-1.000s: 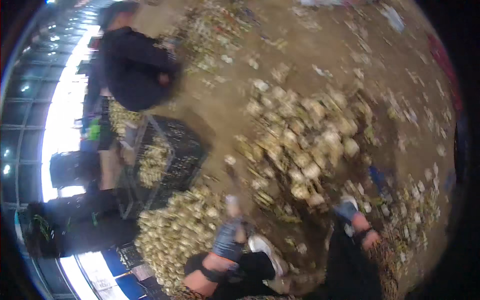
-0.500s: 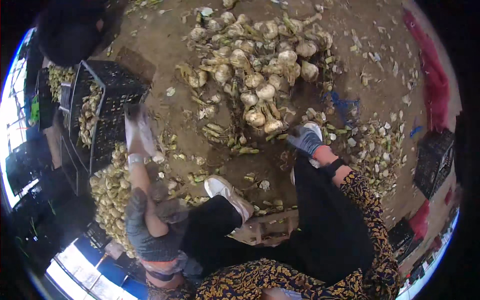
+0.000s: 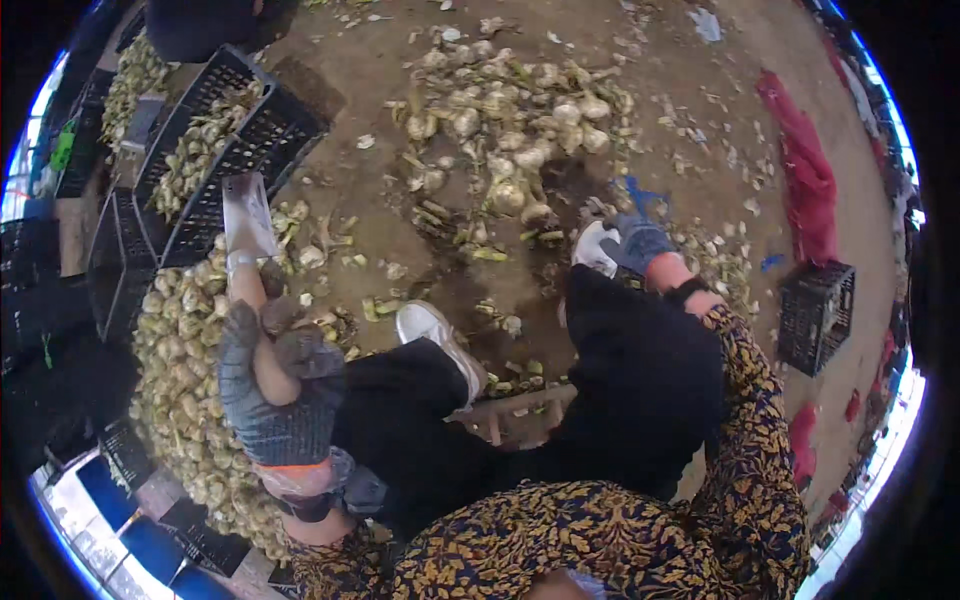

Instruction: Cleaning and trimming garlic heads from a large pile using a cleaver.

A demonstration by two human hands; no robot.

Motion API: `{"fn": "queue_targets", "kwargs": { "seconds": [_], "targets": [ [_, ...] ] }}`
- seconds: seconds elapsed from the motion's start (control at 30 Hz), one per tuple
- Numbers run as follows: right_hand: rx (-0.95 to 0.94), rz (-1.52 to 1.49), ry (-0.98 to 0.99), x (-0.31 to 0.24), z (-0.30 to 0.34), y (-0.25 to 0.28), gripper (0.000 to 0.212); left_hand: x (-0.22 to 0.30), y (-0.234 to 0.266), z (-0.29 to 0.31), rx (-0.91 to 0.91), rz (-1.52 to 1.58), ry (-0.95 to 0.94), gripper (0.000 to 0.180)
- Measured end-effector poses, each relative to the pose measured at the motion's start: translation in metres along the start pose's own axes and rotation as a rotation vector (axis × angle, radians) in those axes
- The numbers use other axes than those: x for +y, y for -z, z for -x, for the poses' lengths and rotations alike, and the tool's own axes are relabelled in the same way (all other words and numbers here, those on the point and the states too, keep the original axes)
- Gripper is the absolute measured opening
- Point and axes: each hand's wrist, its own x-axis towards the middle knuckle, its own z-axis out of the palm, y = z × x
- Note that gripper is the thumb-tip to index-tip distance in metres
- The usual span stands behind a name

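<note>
My left hand (image 3: 255, 375), in a grey knitted glove, is closed round the light handle of a broad-bladed knife (image 3: 248, 215). The blade points away from me, over the edge of a pile of trimmed garlic bulbs (image 3: 185, 345) and beside a black crate. My right hand (image 3: 640, 243), in a grey-blue glove, is low beside my right shoe (image 3: 595, 250). Its fingers are blurred and partly hidden, so I cannot tell whether they hold anything. In front of me on the ground is a heap of garlic with stems (image 3: 520, 130).
Black crates (image 3: 235, 135) with garlic stand at the far left, near another person's dark clothing (image 3: 200, 25). Cut stems and peelings litter the ground. To the right are a red cloth (image 3: 805, 170), a small black crate (image 3: 818, 315) and blue string (image 3: 640, 195).
The whole view has shifted. My right hand has moved from the near edge of the garlic heap to the right side of my shoe. The left hand still grips the knife.
</note>
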Motion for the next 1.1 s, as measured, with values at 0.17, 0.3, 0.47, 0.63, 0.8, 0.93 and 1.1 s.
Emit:
{"fn": "queue_targets", "kwargs": {
  "seconds": [0.17,0.3,0.47,0.63,0.8,0.93,1.1],
  "targets": [
    [0.003,-0.022,0.133,-0.058,-0.013,-0.011,0.043,0.013,0.006,0.008,-0.037,-0.022,-0.014,0.037],
    [0.001,0.144,0.196,-0.062,-0.018,-0.076,0.051,0.002,0.008,0.006,0.014,-0.151,-0.001,0.042],
    [0.126,0.268,0.172,-0.042,-0.047,-0.113,0.051,-0.009,-0.01,0.0,0.12,-0.109,0.023,0.043],
    [0.109,0.225,0.075,0.054,-0.041,-0.116,0.048,-0.016,-0.007,-0.01,0.204,-0.063,0.106,0.038],
    [0.018,0.287,-0.265,0.15,0.025,-0.09,0.03,-0.016,-0.008,-0.007,0.143,-0.454,-0.069,0.045],
    [-0.185,0.392,-0.613,0.189,0.092,-0.07,0.037,-0.029,-0.037,-0.001,0.296,-0.484,-0.122,0.038],
    [0.206,0.054,-0.477,0.146,0.102,0.002,0.055,-0.049,-0.016,-0.017,-0.038,-0.438,0.102,0.034]
  ]
}}
